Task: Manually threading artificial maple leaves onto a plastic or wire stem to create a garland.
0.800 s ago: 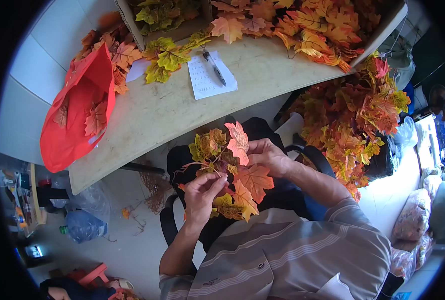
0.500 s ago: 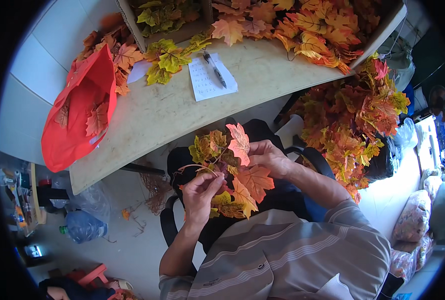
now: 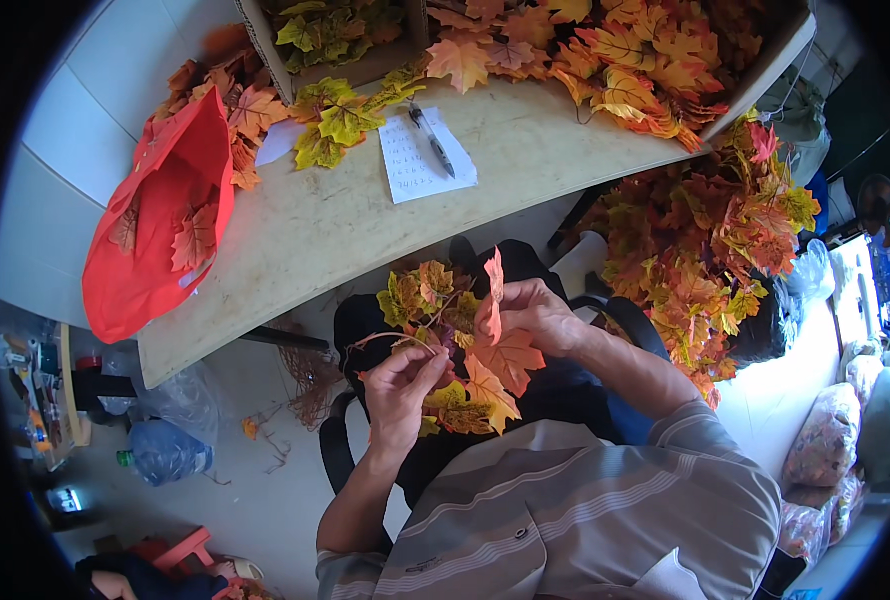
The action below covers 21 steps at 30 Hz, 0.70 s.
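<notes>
left hand (image 3: 402, 392): fingers pinching a stem (image 3: 389, 333)
right hand (image 3: 542, 318): fingers pinching the pink leaf (image 3: 495, 283)
pink leaf: tip to 12 o'clock, long axis 12-to-6
spray (image 3: 505, 360): between the hands, at 6 o'clock from the paper (image 3: 413, 180)

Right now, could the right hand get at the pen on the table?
Probably yes, with a stretch: the pen lies uncovered on the paper and nothing seems to block the way, though the right hand is busy with a leaf.
</notes>
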Each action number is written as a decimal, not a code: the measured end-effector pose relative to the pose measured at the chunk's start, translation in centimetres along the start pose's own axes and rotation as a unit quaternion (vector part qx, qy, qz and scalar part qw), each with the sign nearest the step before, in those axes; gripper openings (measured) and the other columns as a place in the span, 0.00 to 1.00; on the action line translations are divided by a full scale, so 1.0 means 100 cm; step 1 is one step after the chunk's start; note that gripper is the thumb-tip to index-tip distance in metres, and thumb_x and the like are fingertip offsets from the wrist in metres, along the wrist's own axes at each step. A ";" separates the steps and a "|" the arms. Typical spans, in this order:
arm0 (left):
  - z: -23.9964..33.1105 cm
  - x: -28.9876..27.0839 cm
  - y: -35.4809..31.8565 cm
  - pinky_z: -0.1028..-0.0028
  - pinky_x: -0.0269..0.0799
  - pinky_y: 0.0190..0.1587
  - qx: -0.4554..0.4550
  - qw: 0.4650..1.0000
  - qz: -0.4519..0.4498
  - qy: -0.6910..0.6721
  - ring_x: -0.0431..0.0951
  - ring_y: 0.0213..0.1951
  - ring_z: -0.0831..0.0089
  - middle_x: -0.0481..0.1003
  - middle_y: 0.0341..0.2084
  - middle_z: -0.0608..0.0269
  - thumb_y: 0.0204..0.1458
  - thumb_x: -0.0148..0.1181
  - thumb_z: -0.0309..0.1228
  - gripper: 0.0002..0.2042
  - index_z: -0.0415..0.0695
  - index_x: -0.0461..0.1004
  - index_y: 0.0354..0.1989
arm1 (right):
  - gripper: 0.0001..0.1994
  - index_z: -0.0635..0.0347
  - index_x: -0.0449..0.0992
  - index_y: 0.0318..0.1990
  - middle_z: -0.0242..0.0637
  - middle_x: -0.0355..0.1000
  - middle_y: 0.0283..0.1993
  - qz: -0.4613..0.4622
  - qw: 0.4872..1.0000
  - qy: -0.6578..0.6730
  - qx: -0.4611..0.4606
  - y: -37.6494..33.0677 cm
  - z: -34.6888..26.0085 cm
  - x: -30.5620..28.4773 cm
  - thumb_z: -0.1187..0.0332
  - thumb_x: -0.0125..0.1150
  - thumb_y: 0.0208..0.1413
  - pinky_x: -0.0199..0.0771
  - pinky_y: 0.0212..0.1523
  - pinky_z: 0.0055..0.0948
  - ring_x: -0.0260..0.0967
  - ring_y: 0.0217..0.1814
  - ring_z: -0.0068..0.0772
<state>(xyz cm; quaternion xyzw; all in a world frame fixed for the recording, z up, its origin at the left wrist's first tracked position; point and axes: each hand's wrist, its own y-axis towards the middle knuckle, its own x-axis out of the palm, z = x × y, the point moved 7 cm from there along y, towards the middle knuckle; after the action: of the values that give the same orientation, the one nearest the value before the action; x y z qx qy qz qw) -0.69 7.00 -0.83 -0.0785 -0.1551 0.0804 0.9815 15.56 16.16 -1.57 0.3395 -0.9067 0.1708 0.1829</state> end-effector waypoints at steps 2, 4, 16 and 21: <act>-0.001 0.001 0.000 0.80 0.77 0.37 0.001 1.000 -0.021 0.016 0.78 0.32 0.79 0.77 0.29 0.63 0.54 0.60 0.22 0.04 0.34 0.76 0.36 | 0.07 0.67 0.78 0.38 0.35 0.77 0.36 0.003 1.000 -0.021 -0.008 0.002 -0.001 -0.002 0.80 0.60 0.50 0.74 0.44 0.24 0.74 0.37 0.23; -0.001 0.000 -0.003 0.80 0.77 0.37 -0.013 1.000 -0.014 0.013 0.78 0.32 0.79 0.77 0.29 0.63 0.53 0.60 0.22 0.04 0.34 0.76 0.36 | 0.07 0.67 0.78 0.38 0.35 0.77 0.36 -0.017 1.000 -0.013 -0.006 0.004 -0.007 0.009 0.80 0.60 0.50 0.74 0.44 0.24 0.74 0.37 0.23; 0.003 0.000 -0.002 0.84 0.70 0.33 -0.029 0.999 -0.031 0.017 0.75 0.27 0.83 0.77 0.27 0.65 0.53 0.60 0.23 0.05 0.35 0.77 0.36 | 0.09 0.68 0.77 0.40 0.39 0.77 0.35 -0.060 0.987 0.126 0.075 0.019 0.014 0.034 0.82 0.58 0.49 0.76 0.44 0.27 0.76 0.36 0.28; 0.000 0.001 -0.003 0.84 0.70 0.30 -0.047 0.999 -0.023 0.014 0.74 0.26 0.84 0.77 0.25 0.66 0.53 0.60 0.24 0.05 0.35 0.77 0.36 | 0.09 0.70 0.76 0.40 0.40 0.76 0.34 -0.080 0.975 0.180 0.105 0.014 0.025 0.032 0.81 0.59 0.49 0.76 0.44 0.27 0.76 0.36 0.29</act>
<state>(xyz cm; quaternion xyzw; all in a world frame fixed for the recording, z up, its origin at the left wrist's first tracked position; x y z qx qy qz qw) -0.61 6.70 -0.72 -0.1222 -0.1464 0.0497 0.9804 11.80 14.34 -2.55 0.3919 -0.8059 0.3080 0.3194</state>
